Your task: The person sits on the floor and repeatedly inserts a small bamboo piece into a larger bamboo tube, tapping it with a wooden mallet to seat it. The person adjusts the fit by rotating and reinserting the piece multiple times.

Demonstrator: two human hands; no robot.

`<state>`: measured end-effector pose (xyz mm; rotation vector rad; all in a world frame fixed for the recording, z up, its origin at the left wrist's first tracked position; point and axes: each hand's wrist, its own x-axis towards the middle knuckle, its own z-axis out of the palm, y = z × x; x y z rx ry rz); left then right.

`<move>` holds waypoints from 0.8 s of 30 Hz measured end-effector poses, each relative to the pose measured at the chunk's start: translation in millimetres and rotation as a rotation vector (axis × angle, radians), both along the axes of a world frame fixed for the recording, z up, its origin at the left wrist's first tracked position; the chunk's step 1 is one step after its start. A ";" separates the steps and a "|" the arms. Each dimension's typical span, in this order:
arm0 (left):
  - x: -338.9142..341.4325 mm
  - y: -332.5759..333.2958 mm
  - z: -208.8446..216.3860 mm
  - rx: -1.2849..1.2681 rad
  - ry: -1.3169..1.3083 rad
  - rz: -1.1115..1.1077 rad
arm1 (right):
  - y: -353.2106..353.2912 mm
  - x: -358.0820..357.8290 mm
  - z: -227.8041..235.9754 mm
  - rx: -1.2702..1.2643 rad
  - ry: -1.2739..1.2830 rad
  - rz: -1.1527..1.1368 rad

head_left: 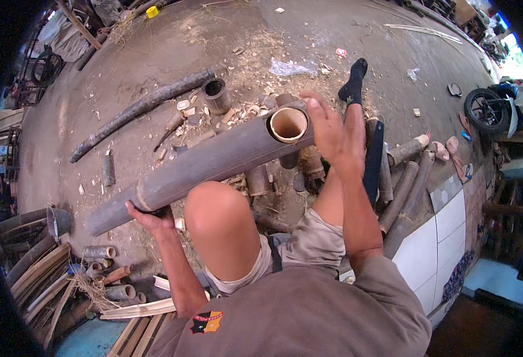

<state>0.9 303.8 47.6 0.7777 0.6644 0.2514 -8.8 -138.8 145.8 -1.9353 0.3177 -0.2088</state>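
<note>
A thick grey-brown bamboo pole (214, 157) lies slanted across my raised knee, its right end higher and farther away. Near that end, a round opening with a pale rim (289, 125) faces up. My left hand (152, 219) grips the pole from below toward its left end, thumb against the side, other fingers mostly hidden underneath. At the far right end, my right hand (331, 128) touches the pole with its palm side, fingers stretched out.
Bamboo chips (252, 112), an upright hollow bamboo piece (216, 96) and a long dark pole (142, 113) lie beyond. Cut bamboo (41, 268) is stacked at left. More poles (405, 196) and a long dark flat object (373, 160) are by my right leg.
</note>
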 end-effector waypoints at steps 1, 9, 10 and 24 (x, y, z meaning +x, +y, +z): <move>5.3 4.6 -14.4 -0.006 0.006 -0.036 | -6.5 1.1 -17.1 -0.016 0.008 -0.006; 22.0 8.1 -9.5 -0.057 0.013 0.000 | -8.3 31.1 -37.2 -0.053 -0.093 0.060; 24.1 5.7 -5.8 -0.063 -0.019 -0.044 | -8.3 19.9 -16.6 -0.104 -0.093 0.029; -5.3 26.9 -21.4 -0.169 0.078 -0.177 | 13.9 20.3 -5.4 -0.129 -0.013 0.110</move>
